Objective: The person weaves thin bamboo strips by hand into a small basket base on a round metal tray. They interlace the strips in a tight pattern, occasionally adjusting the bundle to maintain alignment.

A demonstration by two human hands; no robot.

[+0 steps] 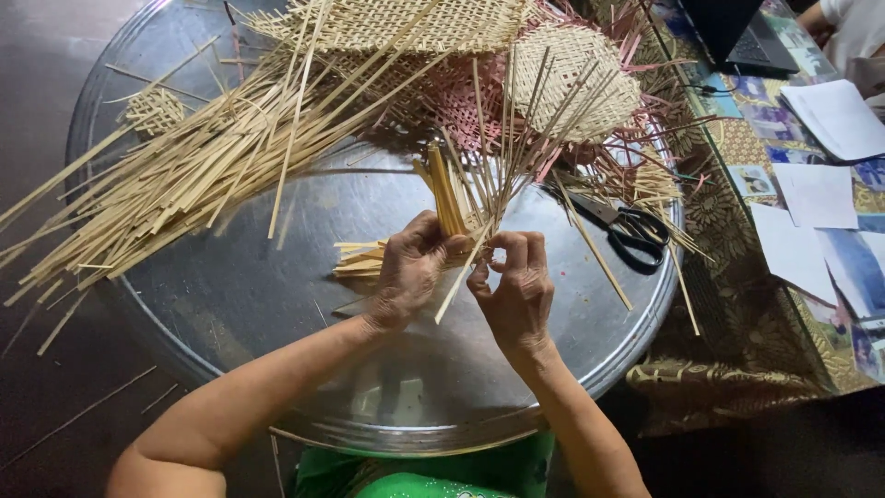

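My left hand (408, 269) and my right hand (516, 286) are close together over a large round metal tray (249, 295). Both pinch a small woven start of pale bamboo strips (456, 207), whose loose ends fan upward and to the left. My left hand holds the crossing from the left, thumb on top. My right hand grips a single strip (464, 270) that slants down between the hands. A thick bundle of long bamboo strips (175, 171) lies across the tray's left side.
Woven mats, natural (572, 78) and pink (466, 101), lie at the tray's far edge. Black scissors (627, 226) rest on the tray to the right. A patterned cloth table (737, 304) holds papers (816, 194) and a laptop (737, 37). Another person's arm (843, 23) shows top right.
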